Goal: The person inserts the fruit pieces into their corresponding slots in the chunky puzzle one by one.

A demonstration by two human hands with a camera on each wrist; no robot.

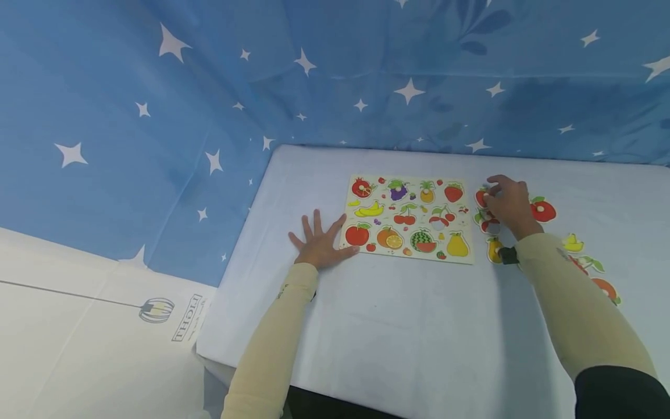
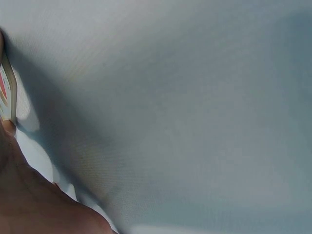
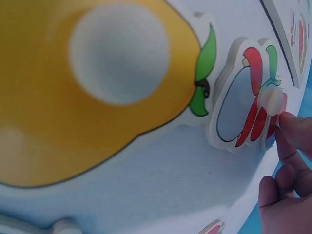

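Note:
In the head view, a wooden fruit puzzle board [image 1: 463,230] lies on the white-covered table. My left hand [image 1: 320,247] rests palm down at its left side, fingers spread, index fingertip and thumb at the edge. Beyond the right edge of the board, my right hand [image 1: 510,203] pinches a red fruit puzzle piece [image 1: 481,196] by its white knob. The right wrist view shows thumb and finger at that knob [image 3: 270,100]. Beside it lies a red and grey fruit piece [image 3: 234,105]. Closer to that camera is a yellow pear piece [image 3: 44,73] with a large white knob.
Right of my right hand lies a large red fruit piece [image 1: 542,210]. Along my right forearm are a banana piece [image 1: 573,243], a cherry piece [image 1: 591,265] and an orange piece [image 1: 607,288], partly covered by the sleeve. A blue star-patterned curtain [image 1: 335,75] hangs behind the table.

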